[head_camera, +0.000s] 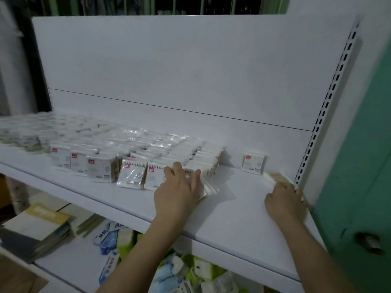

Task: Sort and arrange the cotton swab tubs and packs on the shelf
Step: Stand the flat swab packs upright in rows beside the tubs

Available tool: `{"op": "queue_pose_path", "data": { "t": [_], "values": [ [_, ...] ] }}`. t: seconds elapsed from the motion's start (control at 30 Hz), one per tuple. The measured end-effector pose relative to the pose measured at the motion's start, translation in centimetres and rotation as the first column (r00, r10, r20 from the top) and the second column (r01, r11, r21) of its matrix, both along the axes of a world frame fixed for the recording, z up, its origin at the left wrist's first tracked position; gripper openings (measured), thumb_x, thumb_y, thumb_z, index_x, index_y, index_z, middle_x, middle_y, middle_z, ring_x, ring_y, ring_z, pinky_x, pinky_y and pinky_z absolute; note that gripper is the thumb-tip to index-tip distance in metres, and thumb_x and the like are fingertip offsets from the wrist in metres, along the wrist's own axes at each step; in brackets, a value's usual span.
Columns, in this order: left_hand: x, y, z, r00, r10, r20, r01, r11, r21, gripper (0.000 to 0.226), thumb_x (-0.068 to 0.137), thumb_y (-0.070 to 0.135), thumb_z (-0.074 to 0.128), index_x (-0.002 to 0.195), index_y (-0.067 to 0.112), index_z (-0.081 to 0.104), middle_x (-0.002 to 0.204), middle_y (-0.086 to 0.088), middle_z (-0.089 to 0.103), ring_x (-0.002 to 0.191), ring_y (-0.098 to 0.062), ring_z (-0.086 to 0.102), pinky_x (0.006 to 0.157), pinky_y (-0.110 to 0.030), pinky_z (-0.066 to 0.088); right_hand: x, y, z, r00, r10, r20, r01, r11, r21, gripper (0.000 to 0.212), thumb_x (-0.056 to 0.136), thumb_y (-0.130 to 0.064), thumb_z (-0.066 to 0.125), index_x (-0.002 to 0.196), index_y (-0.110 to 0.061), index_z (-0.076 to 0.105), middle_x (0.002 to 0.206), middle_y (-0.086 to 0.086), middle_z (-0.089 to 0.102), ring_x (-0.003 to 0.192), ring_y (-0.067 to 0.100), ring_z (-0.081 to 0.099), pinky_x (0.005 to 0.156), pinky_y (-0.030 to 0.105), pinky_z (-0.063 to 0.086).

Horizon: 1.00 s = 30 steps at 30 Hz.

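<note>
Swab packs (pixel 135 166) clear w/ red tags; left hand (pixel 179 187) & right hand (pixel 284 199) each grip one.

I face a white back panel (pixel 169 66) with a thin horizontal seam. At 3 o'clock, a slotted white upright (pixel 330 96) adjoins a green wall (pixel 364 144). At 12 o'clock, dark green bars (pixel 203 5) show above. Lighting is dim.
</note>
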State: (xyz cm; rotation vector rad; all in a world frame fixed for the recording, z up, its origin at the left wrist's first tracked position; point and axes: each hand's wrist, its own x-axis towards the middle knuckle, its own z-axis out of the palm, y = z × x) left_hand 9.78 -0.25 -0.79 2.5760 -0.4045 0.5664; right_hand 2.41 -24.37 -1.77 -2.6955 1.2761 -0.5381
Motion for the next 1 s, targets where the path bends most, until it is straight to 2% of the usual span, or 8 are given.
{"op": "queue_pose_path", "data": {
  "t": [0.1, 0.2, 0.3, 0.43, 0.5, 0.6, 0.8, 1.0],
  "values": [
    [0.5, 1.3, -0.3, 0.993, -0.117, -0.012, 0.117, 0.973, 0.198, 0.087, 0.075, 0.068, -0.01, 0.137, 0.032, 0.039, 0.128, -0.001, 0.036, 0.093, -0.023, 0.046, 0.047, -0.027, 0.024, 0.0, -0.1, -0.2, 1.0, 0.006, 0.003, -0.006, 1.0, -0.011, 0.036, 0.095, -0.023, 0.047, 0.127, -0.009, 0.055, 0.138, 0.013, 0.048, 0.125, 0.033, 0.04, 0.101, 0.044, 0.037],
    [-0.1, 2.1, 1.0, 0.939, -0.325, -0.114, 0.332, 0.942, 0.049, 0.069, 0.081, 0.078, 0.041, 0.129, 0.029, 0.037, 0.13, 0.001, 0.041, 0.102, -0.028, 0.058, 0.067, -0.032, 0.04, 0.1, -0.2, -0.3, 1.0, 0.008, -0.004, -0.008, 1.0, -0.017, 0.035, 0.096, -0.023, 0.046, 0.127, -0.009, 0.055, 0.138, 0.014, 0.048, 0.127, 0.033, 0.039, 0.101, 0.044, 0.037],
    [-0.4, 2.3, 1.5, 0.9, -0.408, -0.152, 0.429, 0.89, 0.154, 0.072, 0.077, 0.066, 0.065, 0.128, 0.027, 0.031, 0.13, 0.001, 0.048, 0.103, -0.028, 0.059, 0.072, -0.033, 0.042, 0.2, -0.3, -0.4, 1.0, 0.009, -0.007, -0.009, 0.999, -0.034, 0.035, 0.096, -0.024, 0.046, 0.126, -0.009, 0.056, 0.138, 0.014, 0.048, 0.126, 0.033, 0.039, 0.101, 0.045, 0.037],
    [-0.7, 2.0, 1.4, 0.908, -0.418, 0.01, 0.418, 0.908, 0.003, 0.06, 0.083, 0.046, 0.067, 0.127, 0.026, 0.032, 0.101, 0.003, 0.053, 0.092, -0.026, 0.06, 0.071, -0.033, 0.047, 0.1, -0.3, -0.4, 1.0, 0.008, -0.009, -0.009, 0.999, -0.045, 0.034, 0.095, -0.022, 0.046, 0.126, -0.009, 0.056, 0.135, 0.014, 0.049, 0.126, 0.033, 0.039, 0.101, 0.045, 0.037],
    [-1.1, 1.7, 1.2, 0.907, -0.418, 0.054, 0.421, 0.907, -0.034, 0.06, 0.085, 0.041, 0.064, 0.134, 0.029, 0.031, 0.104, 0.002, 0.05, 0.092, -0.027, 0.059, 0.071, -0.031, 0.045, 0.1, -0.3, -0.4, 1.0, 0.009, -0.005, -0.01, 0.999, -0.049, 0.035, 0.095, -0.022, 0.046, 0.126, -0.009, 0.056, 0.135, 0.014, 0.049, 0.125, 0.033, 0.039, 0.1, 0.044, 0.037],
    [-1.2, 1.3, 0.8, 0.916, -0.4, -0.026, 0.4, 0.916, 0.014, 0.066, 0.085, 0.045, 0.064, 0.14, 0.034, 0.031, 0.12, -0.003, 0.043, 0.096, -0.031, 0.058, 0.073, -0.034, 0.049, 0.1, -0.2, -0.3, 1.0, 0.003, -0.015, -0.003, 0.999, -0.042, 0.037, 0.096, -0.023, 0.045, 0.129, -0.01, 0.054, 0.137, 0.013, 0.048, 0.127, 0.033, 0.039, 0.099, 0.043, 0.036],
    [-0.7, 1.2, 0.3, 0.89, -0.423, -0.171, 0.442, 0.893, 0.089, 0.069, 0.084, 0.047, 0.065, 0.142, 0.037, 0.03, 0.126, -0.005, 0.047, 0.107, -0.03, 0.055, 0.087, -0.039, 0.051, 0.1, -0.2, -0.4, 1.0, 0.004, -0.012, -0.005, 0.999, -0.039, 0.036, 0.095, -0.022, 0.045, 0.127, -0.01, 0.056, 0.138, 0.013, 0.048, 0.127, 0.032, 0.039, 0.099, 0.042, 0.036],
    [-1.3, 1.9, 0.3, 0.962, -0.263, -0.066, 0.236, 0.932, -0.273, 0.06, 0.084, 0.046, 0.069, 0.136, 0.038, 0.039, 0.118, -0.002, 0.033, 0.088, -0.032, 0.06, 0.078, -0.034, 0.048, 0.1, -0.1, -0.3, 1.0, 0.005, -0.01, -0.006, 0.999, -0.041, 0.037, 0.096, -0.024, 0.045, 0.129, -0.011, 0.054, 0.138, 0.012, 0.048, 0.127, 0.031, 0.039, 0.099, 0.041, 0.036]
  ]
}}
